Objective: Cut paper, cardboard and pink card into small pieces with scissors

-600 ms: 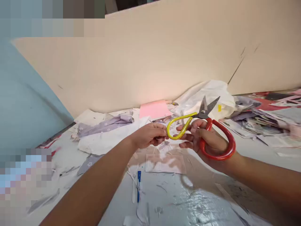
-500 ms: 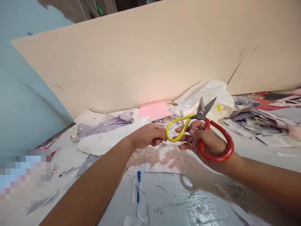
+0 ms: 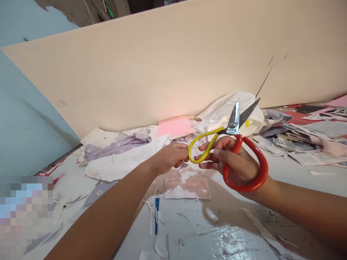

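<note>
In the head view, the right hand (image 3: 238, 164) holds a pair of scissors (image 3: 232, 129) above the table (image 3: 195, 222), the red handle around its thumb and the blades spread apart, pointing upward. The yellow handle reaches the left hand (image 3: 173, 156); whether they touch, I cannot tell. The left hand's fingers are bunched narrowly, and anything they pinch is hidden. Below lies a pale pink piece (image 3: 187, 188); beyond, a pink sheet (image 3: 176, 127) near the board (image 3: 162, 68).

Whether the left grip (image 3: 172, 157) holds anything is hidden.
</note>
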`<control>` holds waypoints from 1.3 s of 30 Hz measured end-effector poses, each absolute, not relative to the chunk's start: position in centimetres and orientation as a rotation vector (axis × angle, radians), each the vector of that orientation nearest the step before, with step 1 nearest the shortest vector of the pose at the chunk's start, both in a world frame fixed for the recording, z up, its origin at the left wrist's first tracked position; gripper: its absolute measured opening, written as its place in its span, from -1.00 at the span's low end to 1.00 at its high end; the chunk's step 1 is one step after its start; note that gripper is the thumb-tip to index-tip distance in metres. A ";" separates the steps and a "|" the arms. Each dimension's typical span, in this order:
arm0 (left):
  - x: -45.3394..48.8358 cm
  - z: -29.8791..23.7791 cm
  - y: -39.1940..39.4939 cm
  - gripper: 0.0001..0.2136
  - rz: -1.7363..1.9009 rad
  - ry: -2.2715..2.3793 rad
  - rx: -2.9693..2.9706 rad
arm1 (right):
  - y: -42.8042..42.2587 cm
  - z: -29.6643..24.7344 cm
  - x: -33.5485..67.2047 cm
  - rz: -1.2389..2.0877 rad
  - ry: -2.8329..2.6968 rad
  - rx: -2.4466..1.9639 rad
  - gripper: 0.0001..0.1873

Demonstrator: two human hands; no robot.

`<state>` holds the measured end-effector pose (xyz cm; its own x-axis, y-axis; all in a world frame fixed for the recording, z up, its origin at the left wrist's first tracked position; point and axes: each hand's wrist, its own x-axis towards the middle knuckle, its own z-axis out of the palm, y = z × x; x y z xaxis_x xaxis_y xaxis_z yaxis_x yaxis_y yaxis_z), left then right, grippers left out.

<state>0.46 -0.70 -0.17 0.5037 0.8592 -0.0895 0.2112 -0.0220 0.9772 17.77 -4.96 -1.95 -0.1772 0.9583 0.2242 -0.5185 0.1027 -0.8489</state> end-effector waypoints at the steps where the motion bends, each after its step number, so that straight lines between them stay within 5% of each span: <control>1: 0.7 0.0 -0.9 -0.89 0.712 0.948 1.512 | -4.8 -1.5 17.9 1.503 -0.986 -0.560 -0.88; 10: 1.5 0.3 -2.0 -0.89 0.903 0.847 1.327 | -2.8 -0.8 18.8 2.006 -0.589 -0.592 -0.80; 29: 0.6 1.1 -1.2 -0.91 0.570 1.062 1.277 | -3.5 -0.7 18.7 1.675 -0.990 -0.571 -0.88; 39: 1.6 0.9 -1.9 -0.84 0.776 1.076 1.422 | -3.5 -0.8 18.6 1.718 -0.907 -0.531 -0.91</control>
<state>1.55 -1.91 0.91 0.3642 0.9240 -0.1166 0.1810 0.0526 0.9821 18.57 -3.52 -0.81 -0.3297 0.9402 0.0859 -0.6010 -0.1389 -0.7871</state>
